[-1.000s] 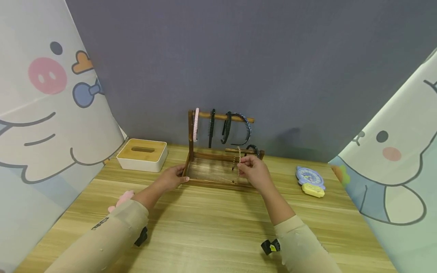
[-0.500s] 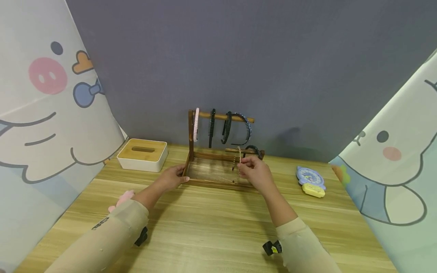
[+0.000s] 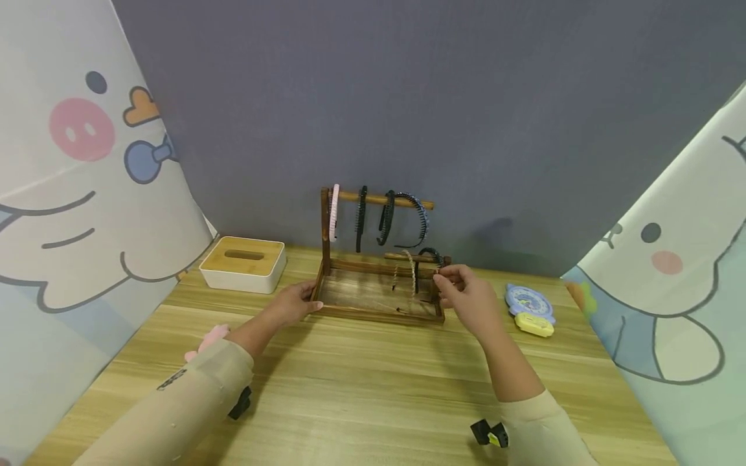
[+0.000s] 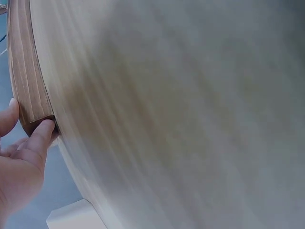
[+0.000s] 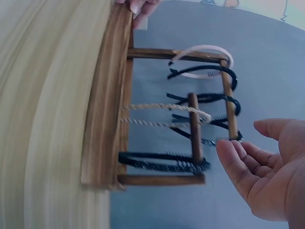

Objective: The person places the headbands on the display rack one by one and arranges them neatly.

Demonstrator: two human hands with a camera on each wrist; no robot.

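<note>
A wooden headband rack (image 3: pixel 373 316) with a tray base stands at the back of the table. My left hand (image 3: pixel 293 304) grips its left end; in the left wrist view the thumb and fingers (image 4: pixel 39 138) lie on either side of the corner. A beige braided headband (image 3: pixel 412 268) hangs on the short lower bar, beside a black headband (image 3: pixel 430 252). On the upper bar hang a pink headband (image 3: pixel 334 213) and several dark ones. Just right of the lower bar is my right hand (image 3: pixel 466 298); in the right wrist view its thumb and fingers (image 5: pixel 238 174) stand apart, holding nothing.
A white tissue box (image 3: pixel 241 265) with a wooden lid stands left of the rack. To the right lie a blue round clock-like thing (image 3: pixel 529 301) and a yellow piece (image 3: pixel 534 325). A pink object (image 3: pixel 211 340) is partly behind the left forearm. A grey panel rises behind.
My right hand has let go of the beige headband and moved right, leaving it hanging on the lower bar. The left hand stays at the rack's left end.
</note>
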